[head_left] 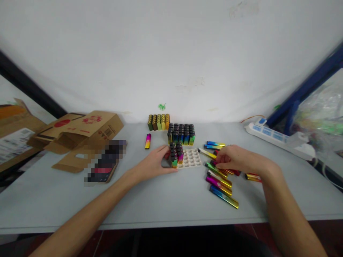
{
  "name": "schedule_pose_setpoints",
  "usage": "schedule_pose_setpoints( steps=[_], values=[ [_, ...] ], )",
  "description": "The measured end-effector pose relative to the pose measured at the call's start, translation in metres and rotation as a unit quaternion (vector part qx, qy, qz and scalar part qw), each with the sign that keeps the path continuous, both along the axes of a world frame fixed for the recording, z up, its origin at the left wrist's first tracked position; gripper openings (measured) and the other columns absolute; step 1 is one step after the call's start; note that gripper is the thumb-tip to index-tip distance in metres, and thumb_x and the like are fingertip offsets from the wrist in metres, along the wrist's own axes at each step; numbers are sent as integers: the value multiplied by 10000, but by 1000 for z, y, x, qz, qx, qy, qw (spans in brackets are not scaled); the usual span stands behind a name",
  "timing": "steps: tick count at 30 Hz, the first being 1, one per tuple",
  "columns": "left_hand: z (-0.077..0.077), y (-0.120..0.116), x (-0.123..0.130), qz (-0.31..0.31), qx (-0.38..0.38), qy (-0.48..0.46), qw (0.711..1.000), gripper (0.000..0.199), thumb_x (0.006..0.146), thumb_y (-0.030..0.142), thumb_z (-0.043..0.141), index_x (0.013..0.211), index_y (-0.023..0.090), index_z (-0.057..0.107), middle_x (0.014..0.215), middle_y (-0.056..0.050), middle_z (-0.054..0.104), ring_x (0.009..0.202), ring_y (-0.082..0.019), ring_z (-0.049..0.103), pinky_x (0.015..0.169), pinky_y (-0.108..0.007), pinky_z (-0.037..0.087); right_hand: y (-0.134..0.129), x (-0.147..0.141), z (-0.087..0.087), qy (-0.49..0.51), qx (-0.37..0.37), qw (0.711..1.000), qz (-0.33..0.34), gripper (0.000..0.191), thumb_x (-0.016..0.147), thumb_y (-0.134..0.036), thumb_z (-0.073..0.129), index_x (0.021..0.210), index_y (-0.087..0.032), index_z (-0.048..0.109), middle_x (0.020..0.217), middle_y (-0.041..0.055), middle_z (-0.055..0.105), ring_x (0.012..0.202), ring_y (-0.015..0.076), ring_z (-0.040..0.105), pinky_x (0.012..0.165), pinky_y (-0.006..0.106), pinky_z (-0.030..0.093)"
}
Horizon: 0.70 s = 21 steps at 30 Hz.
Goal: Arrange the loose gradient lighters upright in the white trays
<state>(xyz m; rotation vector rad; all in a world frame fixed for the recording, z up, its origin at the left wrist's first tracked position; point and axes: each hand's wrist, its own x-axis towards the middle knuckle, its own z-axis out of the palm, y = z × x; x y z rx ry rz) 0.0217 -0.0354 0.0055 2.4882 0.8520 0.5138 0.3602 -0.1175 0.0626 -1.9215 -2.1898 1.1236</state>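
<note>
A white tray (192, 159) with rows of round holes lies mid-table. Its left part holds upright lighters (176, 153) with black tops. My left hand (153, 161) is wrapped round that left end, thumb in front and fingers behind. Right of the tray is a loose pile of shiny multicoloured lighters (219, 184). My right hand (233, 158) is over the upper part of this pile, its fingers bent down and pinched on a lighter that they largely hide. Behind the tray stands a full block of black-topped lighters (182, 134).
Near the wall stands a block of yellow-topped lighters (159, 122). A single pink-and-yellow lighter (148, 141) lies left of it. Further left are a phone (105, 164) and an open cardboard box (88, 128). A white power strip (280, 141) lies at the right.
</note>
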Motion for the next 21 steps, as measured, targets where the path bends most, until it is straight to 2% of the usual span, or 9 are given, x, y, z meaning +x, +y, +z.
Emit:
schedule_pose_setpoints(
  steps=[4,6,8,10,13,15,17,19,21],
  values=[
    [2,-1,0,5,-7,7,1000,482,804,585,805,889,202,524,907,-23,581,821,-216,588,744,-326,486,0,-6,-15,-2,71,997,-10,236,865,-336,669,668,-207,666,542,17,618,391,122,505,387,257,350],
    [2,-2,0,8,-7,7,1000,479,803,576,809,893,203,523,917,-26,588,829,-218,591,754,-329,491,2,-7,-17,8,116,993,0,262,867,-352,690,649,-211,654,536,16,585,408,119,479,409,266,358],
    [3,-2,0,10,-5,8,1000,476,800,571,811,893,204,524,928,-30,595,841,-221,596,762,-329,495,4,-6,-13,20,161,987,16,276,910,-393,664,702,-213,666,620,34,611,503,146,524,494,290,432],
    [2,-2,0,8,-3,9,1000,477,803,575,809,894,203,525,935,-34,598,850,-223,599,767,-329,497,4,-6,-5,44,209,977,22,287,963,-440,611,809,-209,682,774,67,660,665,191,596,646,334,511],
    [1,-1,0,3,-4,9,1000,481,811,588,799,902,199,532,943,-38,597,851,-222,597,770,-331,500,3,-10,6,182,230,956,-7,309,1027,-495,530,1062,-210,647,1055,110,704,945,246,658,865,400,545],
    [1,-1,0,2,-4,8,1000,476,814,582,798,895,199,527,937,-35,593,844,-219,594,767,-331,500,2,-17,5,341,182,921,-38,303,1059,-510,483,1148,-233,566,1172,111,703,1026,246,676,913,422,552],
    [0,-1,0,3,-4,6,1000,464,817,561,803,896,200,522,935,-33,589,840,-216,592,770,-329,500,3,-28,-2,473,126,870,-54,268,1068,-509,483,1137,-251,511,1149,89,714,970,223,695,891,420,563],
    [0,-1,0,1,-4,6,1000,458,818,549,807,908,198,527,939,-35,588,845,-218,592,780,-330,501,6,-39,-12,540,104,833,-62,245,1058,-492,528,1124,-257,506,1035,48,710,870,188,678,843,386,558],
    [0,-1,0,-2,-3,7,1000,460,821,553,805,924,195,536,949,-39,592,855,-221,593,787,-331,500,10,-50,-22,575,81,810,-80,261,1027,-488,594,1135,-265,513,923,0,660,798,163,644,790,351,546]
  ],
)
